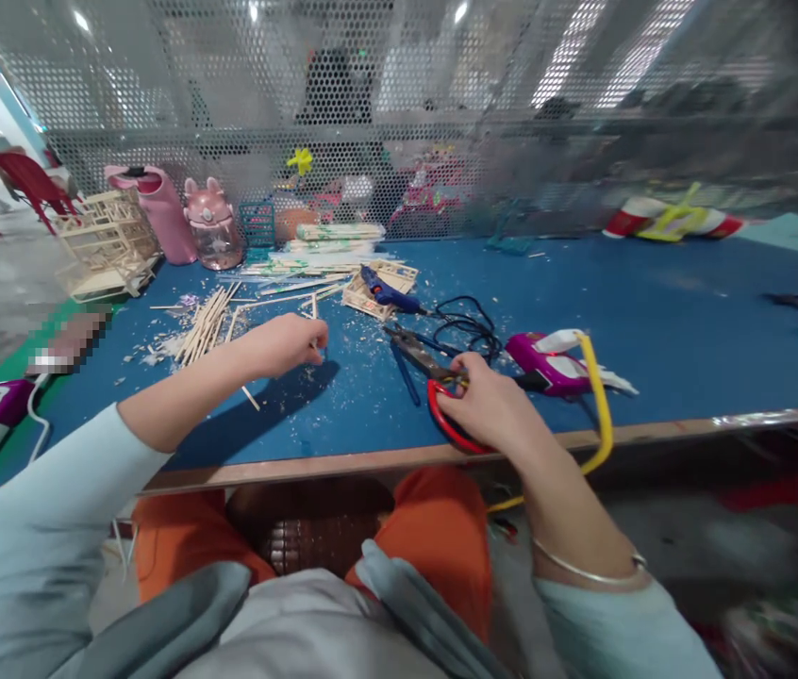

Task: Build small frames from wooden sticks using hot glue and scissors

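Observation:
My left hand point(300, 341) is closed above the blue mat, its fingers curled round thin wooden sticks joined in a frame point(278, 301); part of it is hidden behind the hand and forearm. My right hand point(488, 401) grips the red-handled scissors point(434, 415) near the table's front edge. Their dark blades point left and away from me. Beneath and beside the blades lies a blue-handled tool point(406, 377), apparently pliers. A blue glue gun point(386, 290) rests on a small wooden stick structure point(363, 302) beyond the hands.
Loose sticks point(207, 325) and shavings lie left, with bundled sticks point(339, 236) behind. A larger stick model point(106, 240), pink bottle point(165, 217) and pink cup point(213, 226) stand back left. A purple power strip point(547, 363) with yellow cable point(601, 405) lies right. Perforated metal screen point(229, 94) behind.

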`<state>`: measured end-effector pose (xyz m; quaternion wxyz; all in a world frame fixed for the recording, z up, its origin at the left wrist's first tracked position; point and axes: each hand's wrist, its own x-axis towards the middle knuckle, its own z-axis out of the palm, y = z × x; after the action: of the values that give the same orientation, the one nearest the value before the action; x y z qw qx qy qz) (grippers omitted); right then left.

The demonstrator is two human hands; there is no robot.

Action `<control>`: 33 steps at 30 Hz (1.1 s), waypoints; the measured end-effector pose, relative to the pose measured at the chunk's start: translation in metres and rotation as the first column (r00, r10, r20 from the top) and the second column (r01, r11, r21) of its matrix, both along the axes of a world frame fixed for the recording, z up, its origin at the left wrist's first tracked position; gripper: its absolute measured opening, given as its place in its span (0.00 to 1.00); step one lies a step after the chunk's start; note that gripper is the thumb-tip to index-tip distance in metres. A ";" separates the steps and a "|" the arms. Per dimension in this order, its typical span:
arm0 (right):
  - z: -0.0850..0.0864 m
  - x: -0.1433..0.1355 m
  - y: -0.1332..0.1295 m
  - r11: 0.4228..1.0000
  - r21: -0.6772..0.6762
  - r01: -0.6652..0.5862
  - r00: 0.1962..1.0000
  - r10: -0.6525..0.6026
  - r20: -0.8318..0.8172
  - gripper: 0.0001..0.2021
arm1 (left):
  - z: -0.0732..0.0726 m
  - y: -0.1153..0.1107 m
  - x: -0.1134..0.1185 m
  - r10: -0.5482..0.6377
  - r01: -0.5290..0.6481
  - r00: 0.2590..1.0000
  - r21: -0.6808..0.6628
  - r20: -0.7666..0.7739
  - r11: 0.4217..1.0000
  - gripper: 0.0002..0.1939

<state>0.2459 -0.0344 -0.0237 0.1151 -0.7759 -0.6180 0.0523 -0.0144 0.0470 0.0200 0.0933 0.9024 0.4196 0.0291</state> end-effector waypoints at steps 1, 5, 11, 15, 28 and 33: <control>-0.001 0.007 0.003 0.999 -0.014 -0.040 0.999 0.041 0.032 0.18 | -0.005 0.004 0.002 -0.022 0.022 1.000 -0.020 -0.019 1.000 0.08; -0.002 0.027 0.012 0.976 -0.030 -0.216 0.959 0.217 0.179 0.19 | -0.021 0.015 0.003 -0.098 0.097 0.995 -0.071 -0.016 0.993 0.19; 0.005 0.021 0.003 0.958 0.074 -0.277 0.932 0.249 0.262 0.22 | -0.022 -0.003 -0.009 0.005 0.018 0.991 0.170 -0.134 0.985 0.40; 0.016 -0.015 0.008 0.864 0.267 -0.428 0.903 0.422 0.080 0.19 | -0.026 -0.017 -0.024 0.116 -0.044 0.979 0.387 -0.165 0.921 0.21; -0.001 -0.079 0.090 0.590 0.250 -0.768 0.576 0.806 -0.134 0.20 | -0.042 -0.046 -0.027 0.208 -0.271 0.955 0.339 0.212 0.901 0.12; -0.008 -0.084 0.082 0.540 0.390 -0.746 0.541 0.833 -0.119 0.15 | -0.059 -0.039 -0.023 0.292 -0.325 0.918 0.087 0.269 0.942 0.16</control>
<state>0.1622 0.0472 -0.0317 0.2815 -0.3646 -0.8794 0.1202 -0.0377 0.0076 -0.0388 0.0810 0.8178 0.5389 0.1851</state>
